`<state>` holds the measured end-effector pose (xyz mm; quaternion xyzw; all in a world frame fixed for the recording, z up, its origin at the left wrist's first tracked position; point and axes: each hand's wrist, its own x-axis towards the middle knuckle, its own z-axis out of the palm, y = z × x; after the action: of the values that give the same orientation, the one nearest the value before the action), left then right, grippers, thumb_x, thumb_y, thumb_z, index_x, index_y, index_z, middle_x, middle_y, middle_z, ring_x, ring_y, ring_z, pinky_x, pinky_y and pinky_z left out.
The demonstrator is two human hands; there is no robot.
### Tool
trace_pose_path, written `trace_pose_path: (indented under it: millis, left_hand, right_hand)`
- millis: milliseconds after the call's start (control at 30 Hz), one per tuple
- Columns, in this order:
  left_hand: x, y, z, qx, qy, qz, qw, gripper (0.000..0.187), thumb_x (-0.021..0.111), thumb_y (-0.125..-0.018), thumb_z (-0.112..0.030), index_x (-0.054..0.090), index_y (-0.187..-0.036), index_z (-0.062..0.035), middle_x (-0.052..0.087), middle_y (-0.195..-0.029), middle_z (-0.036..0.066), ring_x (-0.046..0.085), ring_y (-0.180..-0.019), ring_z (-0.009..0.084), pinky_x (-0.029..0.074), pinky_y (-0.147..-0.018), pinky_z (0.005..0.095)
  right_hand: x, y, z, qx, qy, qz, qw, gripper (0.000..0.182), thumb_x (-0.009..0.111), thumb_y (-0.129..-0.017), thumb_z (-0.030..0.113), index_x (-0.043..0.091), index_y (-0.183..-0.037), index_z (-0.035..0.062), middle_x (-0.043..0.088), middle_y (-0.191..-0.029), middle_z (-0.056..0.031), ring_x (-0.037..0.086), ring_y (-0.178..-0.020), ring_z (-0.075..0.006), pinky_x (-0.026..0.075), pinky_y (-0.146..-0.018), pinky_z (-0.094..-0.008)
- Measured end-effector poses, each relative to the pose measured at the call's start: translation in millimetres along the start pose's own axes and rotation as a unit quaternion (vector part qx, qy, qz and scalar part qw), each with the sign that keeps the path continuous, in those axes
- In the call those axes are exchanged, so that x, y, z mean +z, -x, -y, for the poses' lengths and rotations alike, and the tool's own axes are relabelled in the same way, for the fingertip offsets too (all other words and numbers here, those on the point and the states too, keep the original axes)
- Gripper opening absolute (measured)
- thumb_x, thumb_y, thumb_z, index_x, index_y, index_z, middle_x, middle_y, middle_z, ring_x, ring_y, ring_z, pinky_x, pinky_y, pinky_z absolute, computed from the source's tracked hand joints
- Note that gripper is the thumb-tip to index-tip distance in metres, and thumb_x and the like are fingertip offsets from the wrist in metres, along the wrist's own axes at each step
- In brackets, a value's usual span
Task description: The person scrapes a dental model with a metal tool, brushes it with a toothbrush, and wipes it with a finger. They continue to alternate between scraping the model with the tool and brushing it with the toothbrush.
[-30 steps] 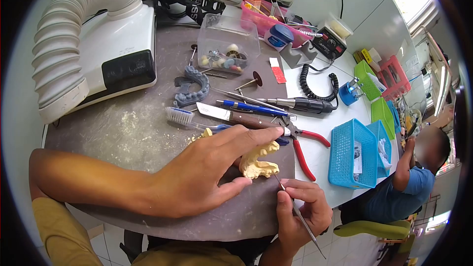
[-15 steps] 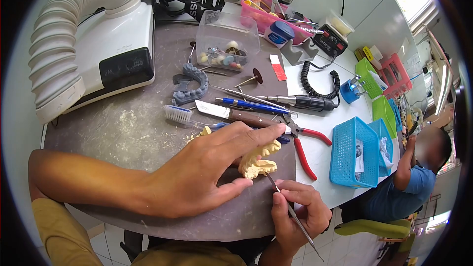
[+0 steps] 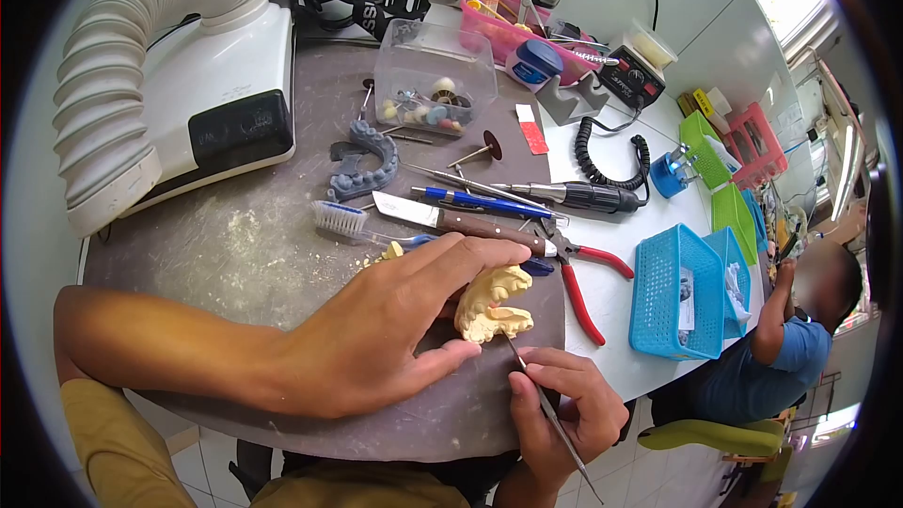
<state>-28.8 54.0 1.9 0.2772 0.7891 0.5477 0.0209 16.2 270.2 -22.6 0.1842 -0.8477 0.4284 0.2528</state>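
Observation:
My left hand is closed around a cream-coloured plaster dental cast, thumb below and forefinger over its top. The cast is horseshoe-shaped with teeth, its open side facing right. In my right hand is a thin metal dental carving tool, held like a pen. Its tip is at the lower edge of the cast. Just beyond my left fingers lie a knife with a wooden handle, a toothbrush and red-handled pliers.
A grey dental model lies farther back, near a clear box of polishing bits. A rotary handpiece with a coiled cord lies right of a blue pen. Blue baskets stand at right; a white hose machine at left. A person sits beyond.
My right hand has shifted slightly left, with the carving tool tilted more steeply. My left forefinger has drawn back a little and the cast has turned slightly, showing more of its upper part.

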Motion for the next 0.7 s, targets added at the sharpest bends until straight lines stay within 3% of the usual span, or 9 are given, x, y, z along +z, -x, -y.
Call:
trace_pose_path:
  millis: [133,200,233,300,700]
  left_hand:
    - [1.1,0.5,1.9,-0.006,0.005,0.002,1.000,0.072,0.074,-0.085,0.008,0.045,-0.150,-0.0039,0.054,-0.143,0.014,0.063,-0.129,0.0286,0.056,-0.109,0.0400]
    - [2.0,-0.6,3.4,0.015,0.014,-0.016,1.000,0.071,0.076,-0.082,0.000,0.047,-0.146,-0.0049,0.057,-0.140,0.020,0.058,-0.126,0.0407,0.051,-0.103,0.0447]
    - [1.5,-0.6,2.8,0.015,0.014,-0.017,1.000,0.071,0.076,-0.082,0.000,0.047,-0.146,-0.0049,0.057,-0.140,0.020,0.058,-0.126,0.0407,0.051,-0.103,0.0447]
    - [0.3,0.1,1.7,0.003,-0.006,-0.001,1.000,0.073,0.075,-0.084,0.008,0.045,-0.150,-0.0038,0.054,-0.144,0.014,0.063,-0.129,0.0287,0.056,-0.109,0.0399]
    - [0.6,-0.5,1.6,-0.007,0.015,0.004,1.000,0.074,0.074,-0.084,0.010,0.044,-0.150,-0.0031,0.053,-0.146,0.014,0.064,-0.128,0.0271,0.056,-0.109,0.0390]
  right_hand:
    - [-1.2,-0.3,0.5,-0.006,0.007,0.010,1.000,0.025,0.089,-0.073,0.002,0.070,-0.089,0.0043,0.079,-0.088,-0.0146,0.078,-0.077,-0.0259,0.060,-0.066,-0.0304]
    - [-1.1,0.1,-0.1,-0.007,0.001,0.010,1.000,0.025,0.090,-0.073,0.002,0.070,-0.089,0.0047,0.079,-0.088,-0.0145,0.078,-0.078,-0.0259,0.060,-0.066,-0.0304]
    - [-0.9,0.0,-0.7,-0.007,0.001,0.010,1.000,0.025,0.090,-0.073,0.002,0.070,-0.089,0.0047,0.079,-0.088,-0.0145,0.078,-0.078,-0.0259,0.060,-0.066,-0.0304]
    - [-0.9,0.1,-1.6,-0.015,-0.003,0.010,1.000,0.025,0.090,-0.073,0.002,0.071,-0.090,0.0045,0.079,-0.089,-0.0146,0.078,-0.078,-0.0260,0.060,-0.067,-0.0306]
    - [-1.3,-0.8,-1.2,-0.023,0.003,0.024,0.999,0.026,0.090,-0.074,0.001,0.071,-0.091,0.0039,0.079,-0.090,-0.0154,0.078,-0.079,-0.0268,0.061,-0.066,-0.0317]
